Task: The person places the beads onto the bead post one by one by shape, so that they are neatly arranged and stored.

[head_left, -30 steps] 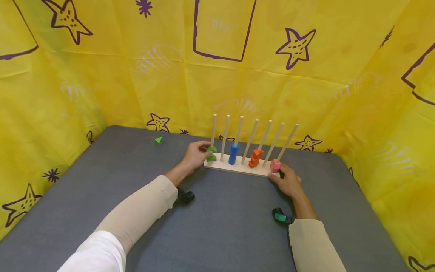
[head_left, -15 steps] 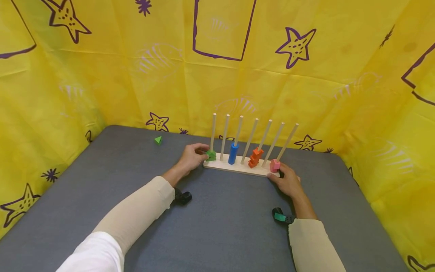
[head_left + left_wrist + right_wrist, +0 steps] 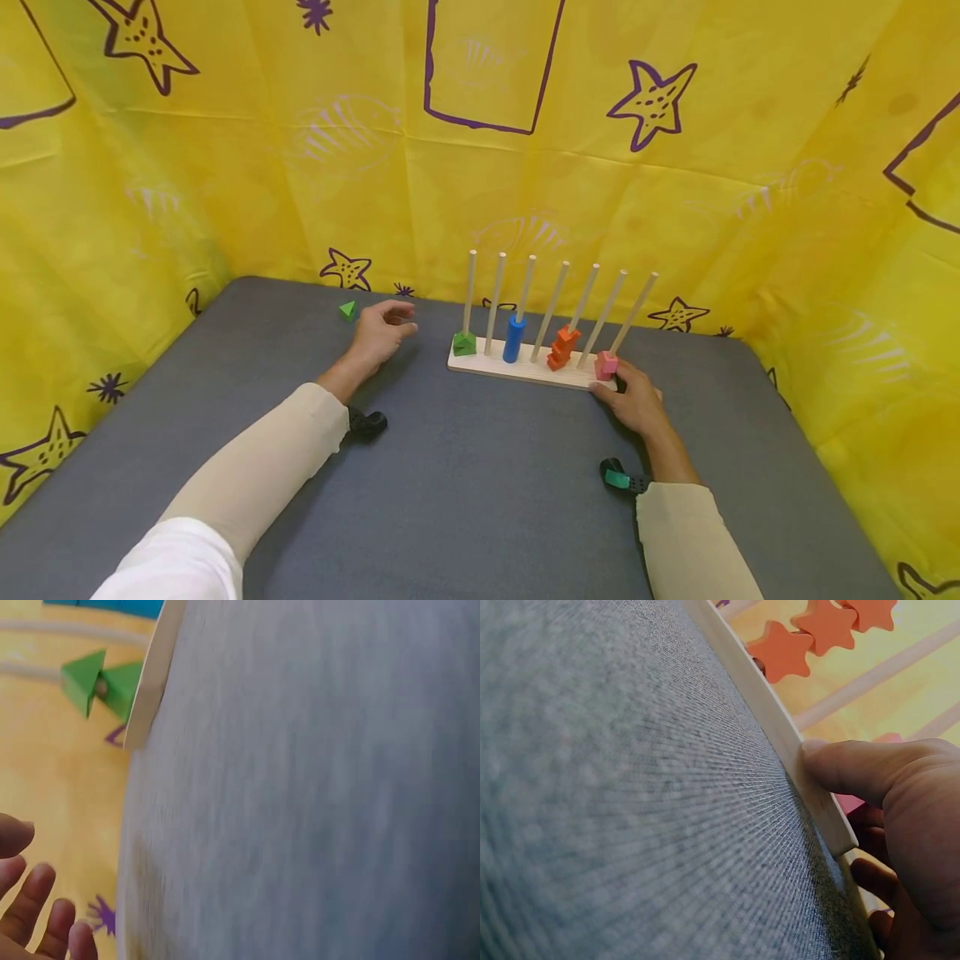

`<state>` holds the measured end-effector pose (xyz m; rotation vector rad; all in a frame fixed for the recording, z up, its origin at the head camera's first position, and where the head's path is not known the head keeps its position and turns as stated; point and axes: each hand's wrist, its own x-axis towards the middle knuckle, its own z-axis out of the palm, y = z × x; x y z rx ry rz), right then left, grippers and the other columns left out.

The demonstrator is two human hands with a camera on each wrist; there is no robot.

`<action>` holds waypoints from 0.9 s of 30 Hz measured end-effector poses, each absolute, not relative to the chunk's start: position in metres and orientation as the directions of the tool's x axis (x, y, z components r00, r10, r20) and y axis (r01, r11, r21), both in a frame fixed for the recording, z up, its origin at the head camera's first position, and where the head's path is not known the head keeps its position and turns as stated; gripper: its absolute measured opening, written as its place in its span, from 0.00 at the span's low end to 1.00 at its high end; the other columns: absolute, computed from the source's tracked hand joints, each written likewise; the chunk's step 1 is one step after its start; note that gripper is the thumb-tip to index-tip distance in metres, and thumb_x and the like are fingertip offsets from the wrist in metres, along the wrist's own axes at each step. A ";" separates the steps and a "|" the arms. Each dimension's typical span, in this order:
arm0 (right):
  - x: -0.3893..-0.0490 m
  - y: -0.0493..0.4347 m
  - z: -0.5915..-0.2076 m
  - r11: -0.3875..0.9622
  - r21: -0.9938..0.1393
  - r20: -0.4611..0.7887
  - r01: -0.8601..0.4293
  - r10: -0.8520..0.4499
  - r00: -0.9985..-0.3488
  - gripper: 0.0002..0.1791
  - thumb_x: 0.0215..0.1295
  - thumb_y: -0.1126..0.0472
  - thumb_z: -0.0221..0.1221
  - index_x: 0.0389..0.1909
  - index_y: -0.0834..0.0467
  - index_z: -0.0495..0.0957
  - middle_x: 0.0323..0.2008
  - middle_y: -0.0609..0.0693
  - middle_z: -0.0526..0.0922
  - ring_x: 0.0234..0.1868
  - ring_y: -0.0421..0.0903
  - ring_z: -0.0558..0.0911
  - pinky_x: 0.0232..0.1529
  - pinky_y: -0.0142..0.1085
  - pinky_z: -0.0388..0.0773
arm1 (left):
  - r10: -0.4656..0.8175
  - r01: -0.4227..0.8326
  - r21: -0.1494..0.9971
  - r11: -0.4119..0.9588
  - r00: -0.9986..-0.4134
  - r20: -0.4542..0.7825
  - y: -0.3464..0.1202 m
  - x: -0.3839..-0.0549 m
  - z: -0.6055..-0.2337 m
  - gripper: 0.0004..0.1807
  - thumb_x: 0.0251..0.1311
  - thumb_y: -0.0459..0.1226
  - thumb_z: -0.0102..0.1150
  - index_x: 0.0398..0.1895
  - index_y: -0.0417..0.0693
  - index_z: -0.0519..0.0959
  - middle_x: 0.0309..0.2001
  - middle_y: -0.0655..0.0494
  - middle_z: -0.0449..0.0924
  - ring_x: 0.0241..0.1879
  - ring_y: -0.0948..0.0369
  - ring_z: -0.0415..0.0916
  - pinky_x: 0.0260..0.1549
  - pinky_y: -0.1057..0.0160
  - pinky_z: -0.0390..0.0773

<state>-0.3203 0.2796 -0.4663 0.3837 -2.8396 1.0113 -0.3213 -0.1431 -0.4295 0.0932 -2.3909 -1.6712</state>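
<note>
A wooden peg board (image 3: 480, 364) with several upright rods stands toward the back of the table. Green triangular pieces (image 3: 464, 344) sit on its leftmost rod; the left wrist view shows two. Along the row come blue cylindrical pieces (image 3: 513, 337), orange star pieces (image 3: 562, 348) and pink pieces (image 3: 606, 366) on the rightmost rod. My right hand (image 3: 636, 398) grips the board's right end, its thumb (image 3: 847, 766) on the front edge and fingers partly hidden behind. My left hand (image 3: 377, 335), holding nothing, hovers with loosely bent fingers between the board and a loose green triangular piece (image 3: 347, 310).
The grey table (image 3: 480, 500) ends at the back against a yellow cloth (image 3: 420, 192) with purple star drawings, which also hangs at both sides. Dark wrist-worn devices (image 3: 367, 423) stick out below each forearm.
My left hand has let go of the green piece, which dropped down the leftmost rod, and moved left toward the loose green triangular piece. The right hand has stayed on the board.
</note>
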 end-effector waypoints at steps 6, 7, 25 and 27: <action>-0.321 0.280 -0.468 0.728 -0.612 0.234 -0.308 -0.205 -0.950 0.24 0.61 0.55 0.66 0.55 0.63 0.76 0.61 0.64 0.72 0.60 0.65 0.69 0.52 0.64 0.55 | -0.325 0.066 0.903 0.425 -0.920 0.220 -0.171 -0.327 -0.429 0.17 0.60 0.30 0.63 0.53 0.38 0.79 0.50 0.43 0.78 0.49 0.49 0.71 0.44 0.53 0.74; -0.321 0.280 -0.469 0.726 -0.612 0.243 -0.315 -0.206 -0.948 0.23 0.61 0.55 0.66 0.54 0.63 0.77 0.61 0.64 0.72 0.60 0.65 0.70 0.52 0.64 0.55 | -0.362 0.049 0.902 0.428 -0.905 0.221 -0.177 -0.328 -0.430 0.17 0.60 0.31 0.63 0.53 0.38 0.79 0.49 0.44 0.78 0.49 0.50 0.70 0.43 0.54 0.74; -0.320 0.278 -0.465 0.732 -0.614 0.217 -0.295 -0.204 -0.955 0.23 0.62 0.57 0.65 0.55 0.64 0.76 0.61 0.64 0.71 0.61 0.65 0.68 0.56 0.65 0.53 | -0.566 -0.222 0.917 0.331 -0.824 0.005 -0.224 -0.341 -0.443 0.26 0.68 0.41 0.54 0.66 0.40 0.70 0.58 0.44 0.72 0.58 0.48 0.66 0.54 0.54 0.70; -0.320 0.277 -0.465 0.734 -0.614 0.214 -0.291 -0.201 -0.956 0.23 0.62 0.57 0.65 0.55 0.64 0.76 0.61 0.64 0.71 0.61 0.65 0.68 0.56 0.65 0.53 | -0.545 -0.231 0.894 0.384 -0.838 0.018 -0.225 -0.342 -0.444 0.26 0.68 0.40 0.54 0.66 0.38 0.70 0.58 0.41 0.72 0.61 0.46 0.61 0.55 0.52 0.68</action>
